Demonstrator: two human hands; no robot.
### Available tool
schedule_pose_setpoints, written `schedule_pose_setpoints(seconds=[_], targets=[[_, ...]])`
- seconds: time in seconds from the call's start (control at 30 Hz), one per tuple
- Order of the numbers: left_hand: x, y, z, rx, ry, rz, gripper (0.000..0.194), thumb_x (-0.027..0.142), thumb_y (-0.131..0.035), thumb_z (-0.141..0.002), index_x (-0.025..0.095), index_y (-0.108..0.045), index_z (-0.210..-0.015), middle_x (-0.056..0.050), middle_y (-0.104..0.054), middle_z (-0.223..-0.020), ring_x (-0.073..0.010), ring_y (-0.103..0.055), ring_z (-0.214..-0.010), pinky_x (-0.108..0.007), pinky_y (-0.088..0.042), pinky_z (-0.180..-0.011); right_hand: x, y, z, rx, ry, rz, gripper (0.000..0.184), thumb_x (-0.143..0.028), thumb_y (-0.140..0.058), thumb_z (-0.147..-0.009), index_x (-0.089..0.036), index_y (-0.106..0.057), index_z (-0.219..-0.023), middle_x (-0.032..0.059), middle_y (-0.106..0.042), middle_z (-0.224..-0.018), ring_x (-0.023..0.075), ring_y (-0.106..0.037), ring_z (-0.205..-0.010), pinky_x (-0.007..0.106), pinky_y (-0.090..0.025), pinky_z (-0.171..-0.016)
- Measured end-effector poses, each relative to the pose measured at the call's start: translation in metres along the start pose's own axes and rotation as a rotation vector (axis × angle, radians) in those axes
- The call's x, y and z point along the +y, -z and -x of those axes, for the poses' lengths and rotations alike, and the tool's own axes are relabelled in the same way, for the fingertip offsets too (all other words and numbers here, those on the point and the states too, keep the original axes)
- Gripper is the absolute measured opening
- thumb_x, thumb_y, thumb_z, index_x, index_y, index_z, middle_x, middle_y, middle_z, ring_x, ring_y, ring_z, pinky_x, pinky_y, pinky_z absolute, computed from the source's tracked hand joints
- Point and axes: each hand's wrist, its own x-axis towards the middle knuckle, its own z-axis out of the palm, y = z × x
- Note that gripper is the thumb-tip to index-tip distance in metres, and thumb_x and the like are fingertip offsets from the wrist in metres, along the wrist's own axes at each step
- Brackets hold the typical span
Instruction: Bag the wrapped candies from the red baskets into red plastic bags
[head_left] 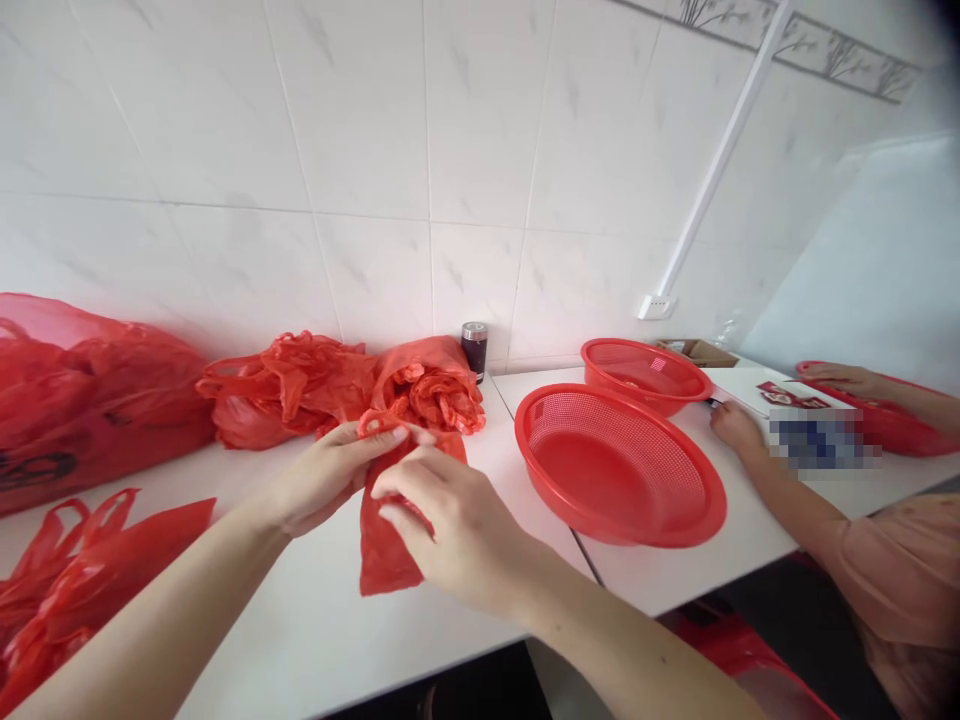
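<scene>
My left hand [334, 472] pinches the top of a red plastic bag [391, 560], near its handle loop. The bag hangs down flat above the white table. My right hand [457, 515] is in front of the bag, its fingers bent and its thumb apart from the forefinger; whether its hidden fingertips touch the bag I cannot tell. Just behind both hands are crumpled red bags: a rolled bundle [427, 385] and a loose heap [296, 385]. More red bags with handles [97, 560] lie by my left forearm.
A large stuffed red bag [97, 400] stands at the far left. A dark tumbler [474, 350] is by the wall. Right of me are a red plastic basket [622, 480] and another basket [645, 365]. Beyond them a co-worker's hand [736, 428] rests by a white board [739, 385].
</scene>
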Motion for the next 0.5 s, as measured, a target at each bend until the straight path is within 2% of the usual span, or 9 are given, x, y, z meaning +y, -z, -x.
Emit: schedule_pose_setpoints(seconds=[0.07,0.13,0.2,0.27,0.37,0.43,0.5], targets=[[-0.002,0.002,0.001,-0.028,-0.042,-0.102,0.013,0.029,-0.061,-0.080,0.018,-0.065,-0.075,-0.001,-0.062,-0.072,-0.0137,-0.055,-0.067,-0.025,-0.046,-0.065,0.001,0.003,0.000,0.040,0.007,-0.014,0.007,-0.018,-0.050,-0.090,-0.020,-0.056,-0.091,0.0023,-0.060,-0.089,0.0118,-0.058,-0.083,0.025,-0.048,-0.078],[-0.002,0.001,0.003,-0.052,-0.077,-0.253,0.007,0.022,-0.060,-0.077,0.020,-0.067,-0.078,0.001,-0.062,-0.072,-0.0124,-0.053,-0.064,-0.024,-0.043,-0.062,0.007,0.010,-0.006,0.164,-0.057,-0.071,0.010,-0.024,-0.047,-0.093,-0.021,-0.056,-0.098,0.0028,-0.062,-0.095,0.0122,-0.059,-0.091,0.026,-0.047,-0.084],[-0.002,-0.002,0.003,-0.085,-0.079,-0.414,0.024,0.012,-0.053,-0.073,0.023,-0.069,-0.087,0.002,-0.064,-0.076,-0.0133,-0.054,-0.066,-0.024,-0.042,-0.061,0.020,0.013,-0.014,0.190,-0.172,-0.149,0.019,-0.031,-0.042,-0.096,-0.023,-0.053,-0.109,0.0034,-0.063,-0.105,0.0129,-0.058,-0.101,0.028,-0.045,-0.090],[-0.003,-0.005,0.003,-0.074,-0.091,-0.590,0.040,0.005,-0.044,-0.064,0.025,-0.069,-0.088,0.002,-0.067,-0.081,-0.0152,-0.057,-0.070,-0.024,-0.042,-0.061,0.038,0.010,-0.016,0.073,-0.324,-0.229,0.026,-0.037,-0.038,-0.098,-0.025,-0.051,-0.118,0.0029,-0.062,-0.110,0.0133,-0.057,-0.106,0.029,-0.044,-0.091],[-0.011,-0.008,0.001,0.077,-0.175,-0.900,0.042,0.003,-0.037,-0.056,0.024,-0.066,-0.077,0.002,-0.067,-0.076,-0.0157,-0.059,-0.069,-0.025,-0.042,-0.059,0.064,-0.004,-0.009,-0.031,-0.502,-0.320,0.032,-0.042,-0.036,-0.098,-0.024,-0.056,-0.116,0.0028,-0.062,-0.112,0.0142,-0.056,-0.106,0.032,-0.042,-0.095],[-0.019,-0.009,0.001,0.199,-0.266,-1.080,0.036,0.003,-0.036,-0.058,0.023,-0.061,-0.072,0.002,-0.066,-0.076,-0.0140,-0.057,-0.064,-0.024,-0.040,-0.057,0.074,-0.013,-0.001,-0.036,-0.558,-0.417,0.029,-0.039,-0.040,-0.097,-0.023,-0.059,-0.113,0.0030,-0.061,-0.113,0.0148,-0.056,-0.107,0.032,-0.042,-0.096],[-0.026,-0.010,0.002,0.291,-0.359,-1.150,0.032,0.002,-0.036,-0.063,0.022,-0.060,-0.070,0.001,-0.067,-0.088,-0.0125,-0.057,-0.066,-0.024,-0.039,-0.057,0.078,-0.017,0.005,-0.090,-0.587,-0.563,0.026,-0.035,-0.045,-0.094,-0.025,-0.059,-0.114,0.0020,-0.063,-0.108,0.0149,-0.059,-0.102,0.032,-0.045,-0.092]])
